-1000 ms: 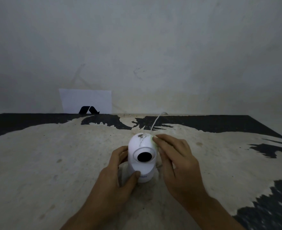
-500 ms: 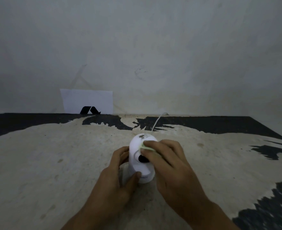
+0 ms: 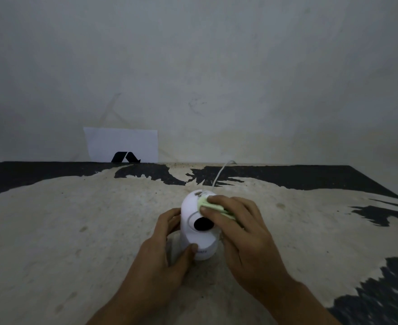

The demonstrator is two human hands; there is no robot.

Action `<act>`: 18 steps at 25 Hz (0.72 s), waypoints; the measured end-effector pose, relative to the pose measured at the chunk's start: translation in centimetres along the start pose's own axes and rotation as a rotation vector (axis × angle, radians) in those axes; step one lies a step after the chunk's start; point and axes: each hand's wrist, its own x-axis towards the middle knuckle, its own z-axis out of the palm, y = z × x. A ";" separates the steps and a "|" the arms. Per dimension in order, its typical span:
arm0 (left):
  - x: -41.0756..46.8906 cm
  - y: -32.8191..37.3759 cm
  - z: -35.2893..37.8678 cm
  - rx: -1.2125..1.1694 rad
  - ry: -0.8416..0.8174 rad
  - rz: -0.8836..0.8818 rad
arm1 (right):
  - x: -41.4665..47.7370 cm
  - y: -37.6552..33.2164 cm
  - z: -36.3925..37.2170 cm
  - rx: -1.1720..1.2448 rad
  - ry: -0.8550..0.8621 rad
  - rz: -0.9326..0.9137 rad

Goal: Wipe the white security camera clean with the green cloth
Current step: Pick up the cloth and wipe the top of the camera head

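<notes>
The white security camera point(image 3: 194, 228) stands upright on the worn table point(image 3: 76, 231), its black lens facing me. Dark smudges mark its top. My left hand point(image 3: 165, 252) grips the camera's base, thumb on the front and fingers round the left side. My right hand point(image 3: 242, 233) presses a folded pale green cloth point(image 3: 210, 204) against the camera's upper right side, fingers bent over the cloth. Most of the cloth is hidden under that hand.
A white cable point(image 3: 221, 171) runs from behind the camera to the wall. A white card point(image 3: 123, 144) with a black logo leans against the wall at the table's back edge. Black patches cover the table's far edge and right side.
My right hand with the cloth slid from the camera's right side across the lens front, then back up to the upper right. The lens is uncovered again. The left hand kept its grip.
</notes>
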 end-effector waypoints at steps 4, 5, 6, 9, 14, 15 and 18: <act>0.0 0.1 0.1 0.023 0.020 -0.002 | -0.2 1.1 0.7 0.065 0.050 0.172; -0.1 0.1 0.1 0.021 0.022 0.000 | -0.2 1.3 0.8 0.082 0.020 0.233; -0.1 0.2 0.1 0.019 0.022 0.001 | -0.3 1.5 0.8 0.102 -0.022 0.286; -0.2 0.3 0.0 0.010 0.018 0.015 | -0.6 1.8 0.5 0.096 0.023 0.316; -0.2 0.4 0.0 0.001 0.024 0.018 | -0.7 0.8 0.8 0.038 0.081 0.113; -0.2 0.3 0.0 -0.002 0.023 0.016 | -0.6 1.0 0.7 0.036 0.058 0.149; -0.3 0.2 0.0 0.005 0.015 0.018 | -0.5 1.6 0.1 0.029 0.010 0.219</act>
